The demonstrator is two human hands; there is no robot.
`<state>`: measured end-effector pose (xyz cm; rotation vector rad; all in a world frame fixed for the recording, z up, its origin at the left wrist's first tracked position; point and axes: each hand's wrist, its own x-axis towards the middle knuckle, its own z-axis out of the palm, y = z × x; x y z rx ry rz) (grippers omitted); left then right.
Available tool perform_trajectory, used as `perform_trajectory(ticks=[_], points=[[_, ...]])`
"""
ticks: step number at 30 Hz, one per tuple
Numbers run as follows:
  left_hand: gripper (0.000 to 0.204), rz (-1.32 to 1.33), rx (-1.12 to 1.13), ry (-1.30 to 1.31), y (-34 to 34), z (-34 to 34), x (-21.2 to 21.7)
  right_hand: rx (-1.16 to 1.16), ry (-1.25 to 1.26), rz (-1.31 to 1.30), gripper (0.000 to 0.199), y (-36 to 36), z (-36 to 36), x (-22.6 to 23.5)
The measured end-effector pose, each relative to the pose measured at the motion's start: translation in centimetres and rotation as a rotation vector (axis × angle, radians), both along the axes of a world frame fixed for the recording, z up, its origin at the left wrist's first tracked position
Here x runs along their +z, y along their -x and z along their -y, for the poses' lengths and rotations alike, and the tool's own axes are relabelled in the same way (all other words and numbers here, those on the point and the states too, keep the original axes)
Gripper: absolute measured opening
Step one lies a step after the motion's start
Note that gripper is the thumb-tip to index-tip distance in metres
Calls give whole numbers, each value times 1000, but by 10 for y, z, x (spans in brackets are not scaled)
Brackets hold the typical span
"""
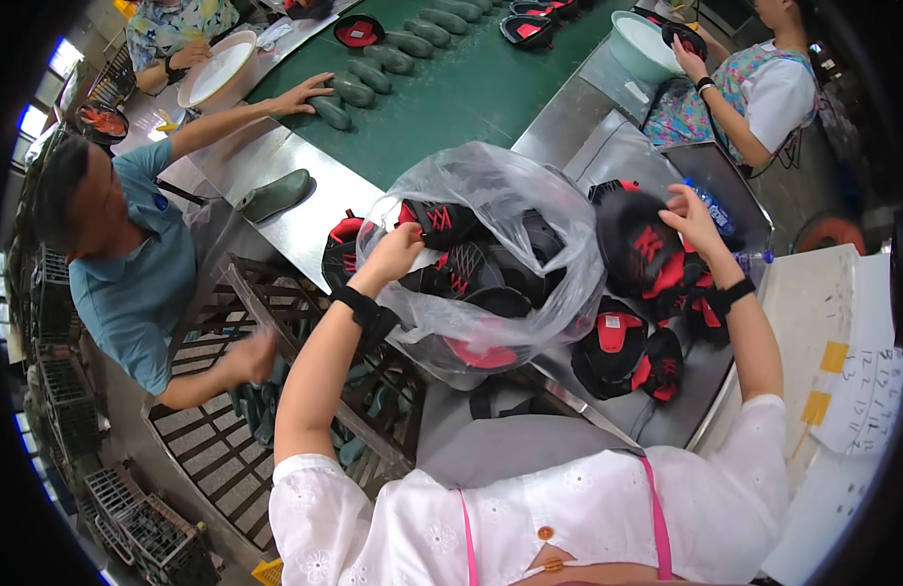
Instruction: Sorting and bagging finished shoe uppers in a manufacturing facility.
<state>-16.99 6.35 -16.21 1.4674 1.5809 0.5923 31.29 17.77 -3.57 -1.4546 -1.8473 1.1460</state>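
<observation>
A clear plastic bag (490, 171) stands on the metal table in front of me, its mouth wide and several black and red shoe uppers inside. At its left rim my left hand (395, 252) is closed, fingertips against a black upper with red lacing (441, 223); whether they pinch the plastic or the upper I cannot tell. To the right of the bag, my right hand (693, 220) grips the edge of a black shoe upper (635, 239) with red marks, slightly blurred. More uppers (612, 337) lie below it.
A green work surface (451, 117) holds rows of dark green shoe lasts (352, 90). One last (277, 195) lies on the metal edge. Co-workers stand left and far right, near pale basins (647, 47). Slatted rack (212, 361) at left; water bottle (713, 210) at right.
</observation>
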Motion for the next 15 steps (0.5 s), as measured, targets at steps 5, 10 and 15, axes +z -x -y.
perform_trajectory(ticks=[5,10,15], points=[[37,-298,-56,-98,17,-37,1,135,-173,62,24,108,36,17],[47,-252,-71,-479,-19,-98,-1,972,-240,233,35,241,75,-48],[67,-29,-149,-280,-11,-132,6,207,-673,976,47,225,-26,-76]])
